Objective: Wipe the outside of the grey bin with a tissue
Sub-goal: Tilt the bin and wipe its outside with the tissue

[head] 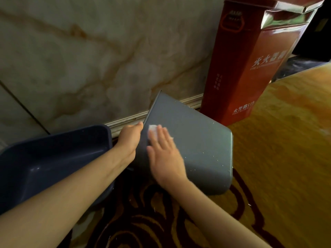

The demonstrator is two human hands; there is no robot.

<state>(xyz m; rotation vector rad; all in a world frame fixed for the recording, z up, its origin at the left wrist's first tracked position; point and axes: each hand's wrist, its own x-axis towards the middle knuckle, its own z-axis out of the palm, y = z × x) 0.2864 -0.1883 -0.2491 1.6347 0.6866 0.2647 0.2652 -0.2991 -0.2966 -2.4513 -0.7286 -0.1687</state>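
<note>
Smooth grey plastic bin (193, 149) tipped on its side on the patterned yellow-and-brown carpet (286, 140), mouth turned left, base toward the right, near the marble-look wall (89, 59) and its pale skirting moulding (125, 120). Tall red box with white printed characters (250, 68) upright just behind the bin's far end. Dark blue plastic tub (53, 158) lying open to the left, close beside the bin's mouth and partly crossed by the left forearm. Left hand (129, 140) hooked over the bin's rim, thumb on the outside edge, fingers out of sight inside. Right hand (163, 151) laid flat on the bin's upper wall, fingers stretched out and close together, pressing a small crumpled white tissue (153, 130) against the plastic; most of the tissue covered by the fingertips. Small pale specks scattered across the bin's side. Right hand slightly blurred. Box top cut off by the frame.
</note>
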